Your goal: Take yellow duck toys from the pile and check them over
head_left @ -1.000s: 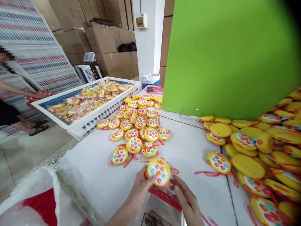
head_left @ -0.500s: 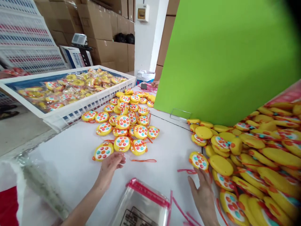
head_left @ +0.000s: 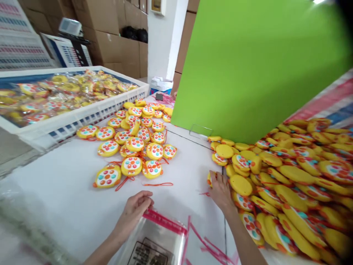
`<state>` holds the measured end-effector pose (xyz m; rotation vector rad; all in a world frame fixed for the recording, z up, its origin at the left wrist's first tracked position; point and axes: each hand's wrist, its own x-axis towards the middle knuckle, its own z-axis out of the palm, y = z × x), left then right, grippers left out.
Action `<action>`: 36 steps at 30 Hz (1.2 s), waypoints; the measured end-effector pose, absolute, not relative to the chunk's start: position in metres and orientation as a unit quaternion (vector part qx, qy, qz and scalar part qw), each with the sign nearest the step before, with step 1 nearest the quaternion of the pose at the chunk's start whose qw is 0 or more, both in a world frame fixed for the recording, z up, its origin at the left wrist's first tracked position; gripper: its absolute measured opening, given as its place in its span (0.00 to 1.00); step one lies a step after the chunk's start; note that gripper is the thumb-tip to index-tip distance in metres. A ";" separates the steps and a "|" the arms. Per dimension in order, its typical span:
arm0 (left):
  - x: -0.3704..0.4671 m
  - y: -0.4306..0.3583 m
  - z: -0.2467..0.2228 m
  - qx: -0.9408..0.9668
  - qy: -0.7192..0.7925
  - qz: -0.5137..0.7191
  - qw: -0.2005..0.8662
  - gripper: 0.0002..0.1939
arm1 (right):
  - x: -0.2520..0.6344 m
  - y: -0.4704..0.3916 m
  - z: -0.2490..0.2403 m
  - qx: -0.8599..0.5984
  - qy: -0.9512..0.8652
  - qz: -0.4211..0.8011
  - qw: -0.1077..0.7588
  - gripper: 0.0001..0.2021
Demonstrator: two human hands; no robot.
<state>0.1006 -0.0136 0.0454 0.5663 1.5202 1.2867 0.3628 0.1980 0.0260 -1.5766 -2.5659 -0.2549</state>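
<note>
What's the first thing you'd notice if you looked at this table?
A huge heap of yellow toys with coloured dots spills across the table's right side, where the right hand covers one at the heap's edge. Behind it stands a bright green board. The left hand touches a clear bag with a pink strip at the near edge, and a white crate of bagged toys sits at the far left.
</note>
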 end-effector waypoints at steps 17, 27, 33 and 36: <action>-0.005 0.048 0.050 0.439 0.886 0.142 0.047 0.29 | 0.311 0.144 -0.001 -0.406 -0.881 0.050 0.236 0.20; 0.010 0.021 0.067 0.338 0.786 0.466 0.225 0.30 | 0.243 0.070 0.050 -0.400 -0.639 0.573 0.322 0.16; 0.046 0.009 0.077 0.299 0.603 0.585 0.453 0.34 | 0.206 0.058 0.058 -0.350 -0.428 0.773 0.310 0.24; 0.056 0.008 0.080 0.338 0.572 0.553 0.502 0.32 | 0.207 0.059 0.059 -0.341 -0.412 0.787 0.308 0.23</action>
